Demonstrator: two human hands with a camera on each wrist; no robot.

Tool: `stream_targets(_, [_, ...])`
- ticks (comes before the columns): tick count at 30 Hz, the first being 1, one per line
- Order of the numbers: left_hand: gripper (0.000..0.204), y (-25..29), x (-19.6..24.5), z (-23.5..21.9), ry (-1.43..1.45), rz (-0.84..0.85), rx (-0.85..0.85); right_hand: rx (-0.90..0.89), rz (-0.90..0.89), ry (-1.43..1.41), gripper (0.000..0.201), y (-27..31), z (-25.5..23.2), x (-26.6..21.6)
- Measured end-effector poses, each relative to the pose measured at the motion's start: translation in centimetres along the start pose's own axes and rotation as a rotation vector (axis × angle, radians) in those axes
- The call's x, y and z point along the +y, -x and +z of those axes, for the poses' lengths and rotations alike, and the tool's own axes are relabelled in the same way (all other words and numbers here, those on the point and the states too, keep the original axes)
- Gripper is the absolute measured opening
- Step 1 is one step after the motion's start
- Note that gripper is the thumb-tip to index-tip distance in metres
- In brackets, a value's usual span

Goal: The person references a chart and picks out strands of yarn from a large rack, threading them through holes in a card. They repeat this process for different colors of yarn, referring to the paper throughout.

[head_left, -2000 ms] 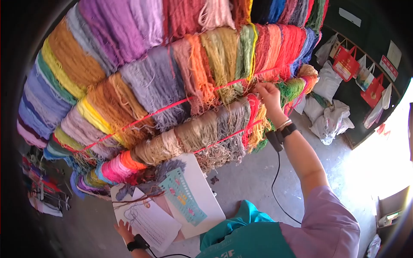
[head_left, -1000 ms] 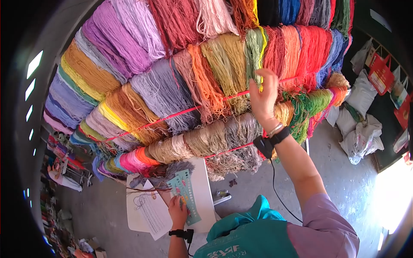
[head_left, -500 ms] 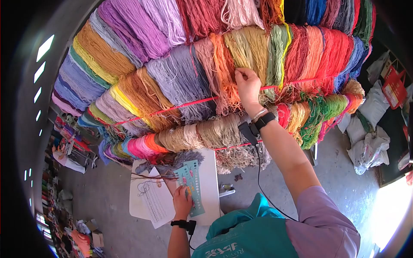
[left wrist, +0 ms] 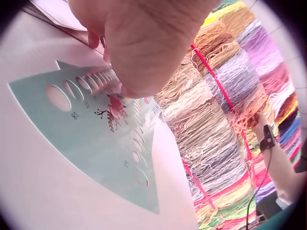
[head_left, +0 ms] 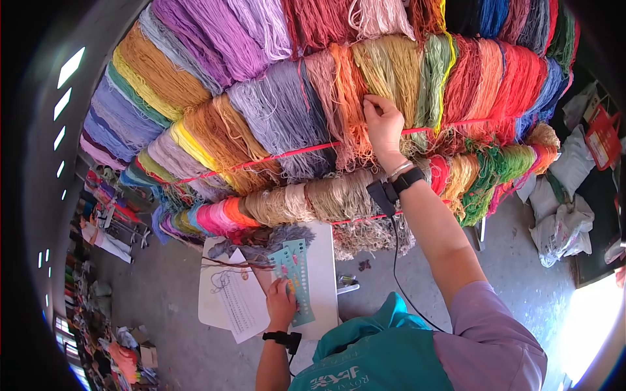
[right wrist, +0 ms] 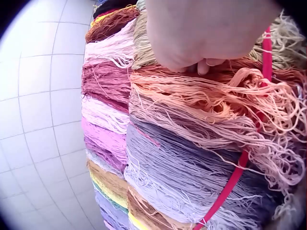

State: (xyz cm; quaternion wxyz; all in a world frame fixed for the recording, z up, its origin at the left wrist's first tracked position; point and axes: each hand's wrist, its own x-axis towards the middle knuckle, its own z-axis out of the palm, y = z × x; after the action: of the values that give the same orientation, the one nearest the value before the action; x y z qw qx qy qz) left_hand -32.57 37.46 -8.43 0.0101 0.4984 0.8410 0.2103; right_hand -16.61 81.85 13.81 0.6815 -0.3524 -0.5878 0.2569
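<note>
Head view: the right hand (head_left: 385, 130) pinches the orange yarn (head_left: 349, 98), apparently to isolate strands; a red ribbon (head_left: 293, 153) crosses the hanks, presumably as restraint. The left hand (head_left: 280, 306), fingers relaxed, rests on the teal perforated cards (head_left: 301, 260) on the white table (head_left: 323, 260), probably steadying them. Left wrist view: numbered holes likely index threads. Right wrist view: the hand hides most fingertips; strand count cannot be determined.

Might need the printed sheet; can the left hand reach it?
Probably yes: the left hand rests on the teal card beside the sheet, whose lower part looks uncovered; strands cross its top.
</note>
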Motion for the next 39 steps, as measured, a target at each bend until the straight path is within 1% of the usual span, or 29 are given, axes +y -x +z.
stream_targets(1, [0.043, 0.0, 0.0, 0.0, 0.0, 0.002, 0.002, -0.004, 0.027, 0.002, 0.018, 0.1, 0.2, 0.0])
stream_targets(10, [0.045, 0.1, 0.0, 0.1, -0.012, 0.009, 0.004, 0.048, -0.009, 0.013, 0.022, 0.1, 0.6, -0.6])
stream_targets(16, [0.044, 0.0, 0.2, -0.2, -0.017, 0.021, 0.02, 0.031, 0.058, 0.033, 0.019, -0.1, 1.3, -0.9])
stream_targets(19, [0.044, 0.0, 0.4, -0.3, -0.01, 0.015, 0.006, 0.042, 0.096, -0.16, 0.011, -0.1, 1.4, -0.3])
stream_targets(22, [0.043, 0.0, 0.6, -0.3, -0.009, 0.016, 0.001, -0.02, 0.245, -0.569, 0.006, 0.1, 0.3, -0.3])
stream_targets(23, [0.043, 0.0, 0.7, -0.4, -0.012, 0.013, 0.0, -0.021, 0.307, -0.665, 0.006, 0.1, 0.0, -0.4])
stream_targets(27, [0.043, 0.0, 0.7, -0.4, -0.025, 0.009, 0.005, -0.128, 0.457, -0.82, 0.008, 0.0, -2.2, -1.7])
stream_targets(30, [0.042, 0.1, 0.8, -0.3, -0.023, -0.002, 0.006, -0.168, 0.496, -0.862, 0.008, 0.1, -3.1, -2.0])
stream_targets(33, [0.042, 0.1, 0.7, -0.1, -0.018, -0.007, 0.002, -0.196, 0.511, -0.921, 0.007, 0.1, -3.8, -1.9])
stream_targets(39, [0.042, 0.2, 0.3, 0.2, -0.007, 0.004, 0.006, -0.228, 0.502, -0.951, 0.004, 0.7, -5.1, -1.4])
